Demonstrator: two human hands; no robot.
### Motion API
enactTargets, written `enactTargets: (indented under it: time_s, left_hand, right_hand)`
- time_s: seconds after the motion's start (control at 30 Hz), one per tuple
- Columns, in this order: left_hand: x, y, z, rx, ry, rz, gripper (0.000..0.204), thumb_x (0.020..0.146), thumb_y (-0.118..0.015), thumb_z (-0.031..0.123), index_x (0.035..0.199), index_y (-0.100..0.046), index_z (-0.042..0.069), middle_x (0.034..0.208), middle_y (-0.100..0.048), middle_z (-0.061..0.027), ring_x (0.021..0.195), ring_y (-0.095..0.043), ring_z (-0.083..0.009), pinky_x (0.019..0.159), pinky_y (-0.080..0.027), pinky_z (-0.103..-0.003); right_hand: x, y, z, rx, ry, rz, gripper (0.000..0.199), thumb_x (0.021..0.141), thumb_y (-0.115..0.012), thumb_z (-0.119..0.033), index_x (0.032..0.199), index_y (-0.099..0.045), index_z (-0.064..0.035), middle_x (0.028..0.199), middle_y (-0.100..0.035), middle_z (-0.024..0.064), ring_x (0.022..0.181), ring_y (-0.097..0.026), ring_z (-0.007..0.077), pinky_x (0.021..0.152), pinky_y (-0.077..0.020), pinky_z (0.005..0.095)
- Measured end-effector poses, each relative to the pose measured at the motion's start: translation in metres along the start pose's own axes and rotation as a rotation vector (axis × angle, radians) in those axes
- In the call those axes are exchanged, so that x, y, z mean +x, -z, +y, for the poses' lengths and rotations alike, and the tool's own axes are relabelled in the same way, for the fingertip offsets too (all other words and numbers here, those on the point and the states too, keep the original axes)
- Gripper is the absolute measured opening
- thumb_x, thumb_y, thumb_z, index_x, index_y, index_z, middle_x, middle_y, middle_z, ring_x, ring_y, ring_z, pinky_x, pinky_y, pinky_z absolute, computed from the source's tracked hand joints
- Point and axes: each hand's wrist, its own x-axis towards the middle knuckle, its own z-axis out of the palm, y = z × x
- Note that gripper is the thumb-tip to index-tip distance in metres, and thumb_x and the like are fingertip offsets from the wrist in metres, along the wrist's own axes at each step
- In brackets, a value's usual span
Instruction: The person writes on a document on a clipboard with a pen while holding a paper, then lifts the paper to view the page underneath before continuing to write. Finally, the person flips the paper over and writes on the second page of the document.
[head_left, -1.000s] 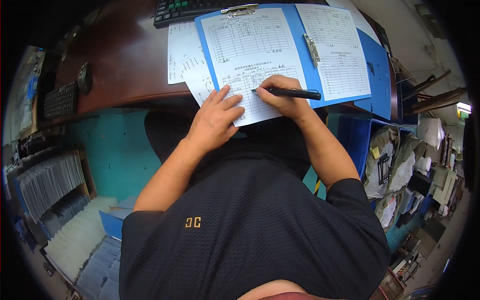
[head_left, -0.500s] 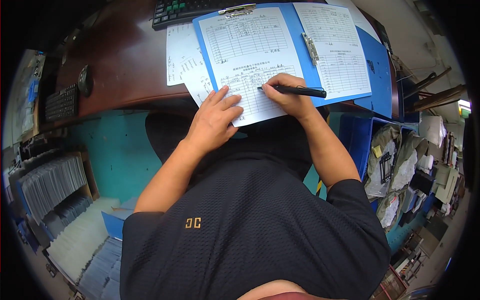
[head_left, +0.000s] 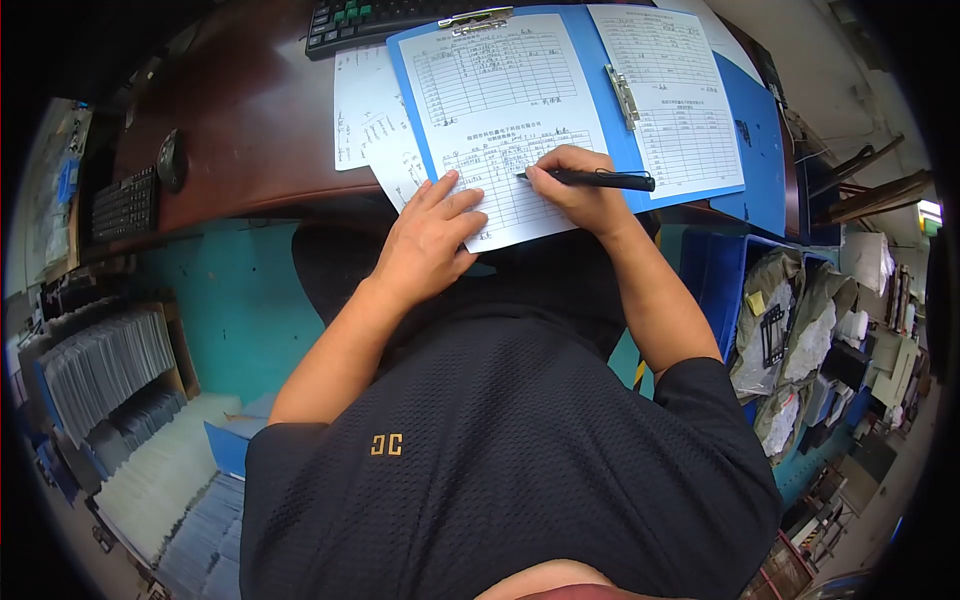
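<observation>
A blue clip folder lies spread at the desk's near edge, with printed table forms on both sides. My right hand grips a black pen, its tip on the lower table of the left-hand form. Handwriting fills several upper rows of that table. My left hand lies flat with fingers stretched out on the form's lower left corner. Metal clips hold the sheets. Loose handwritten papers stick out from under the folder's left side.
A dark keyboard with some green keys sits beyond the folder. At the desk's left are a mouse and another keyboard. A blue bin stands right of my legs. Stacked thin sheets stand at lower left.
Almost nothing differs. The pen and my right hand have shifted very slightly to the right; my left hand stays in place on the form.
</observation>
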Motion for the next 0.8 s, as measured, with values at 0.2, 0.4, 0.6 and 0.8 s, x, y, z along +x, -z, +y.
enactTargets:
  time_s: [0.2, 0.4, 0.6, 0.8]
  left_hand:
    - [0.0, 0.001, 0.0004, -0.003, 0.004, -0.003, 0.035, 0.076, -0.078, 0.008, 0.11, -0.071, 0.01, 0.139, -0.061, -0.0081, 0.142, -0.045, -0.0378, 0.118, -0.037, -0.054]
    - [0.001, 0.001, 0.0009, -0.001, 0.006, -0.008, 0.034, 0.076, -0.078, 0.008, 0.11, -0.071, 0.01, 0.139, -0.061, -0.0081, 0.142, -0.045, -0.0377, 0.118, -0.037, -0.054]
    - [0.0008, 0.002, 0.0022, 0.005, 0.012, -0.015, 0.034, 0.077, -0.077, 0.008, 0.11, -0.071, 0.009, 0.139, -0.061, -0.0083, 0.143, -0.045, -0.0375, 0.119, -0.036, -0.054]
    - [0.0008, 0.0024, 0.0021, 0.011, 0.016, -0.023, 0.034, 0.077, -0.077, 0.007, 0.11, -0.071, 0.009, 0.14, -0.061, -0.0082, 0.143, -0.045, -0.0373, 0.119, -0.036, -0.053]
  right_hand:
    - [0.0002, 0.0015, 0.0003, 0.011, -0.035, 0.015, 0.021, 0.085, -0.076, -0.02, 0.084, -0.074, 0.0004, 0.075, -0.072, 0.0105, 0.067, -0.068, 0.0177, 0.063, -0.0531, 0.0295]
    - [0.0008, 0.001, -0.0006, 0.02, 0.006, 0.024, 0.02, 0.085, -0.076, -0.018, 0.082, -0.073, 0.0012, 0.073, -0.071, 0.01, 0.064, -0.066, 0.017, 0.061, -0.0523, 0.0288]
    - [0.0005, 0.0016, 0.0022, 0.016, 0.011, 0.037, 0.019, 0.084, -0.076, -0.016, 0.08, -0.072, 0.0016, 0.071, -0.07, 0.0095, 0.062, -0.065, 0.0172, 0.06, -0.0516, 0.0289]
    - [-0.0004, 0.0005, 0.0028, 0.04, 0.019, 0.052, 0.019, 0.083, -0.076, -0.016, 0.078, -0.071, 0.0018, 0.07, -0.069, 0.0097, 0.061, -0.064, 0.0171, 0.059, -0.0511, 0.0293]
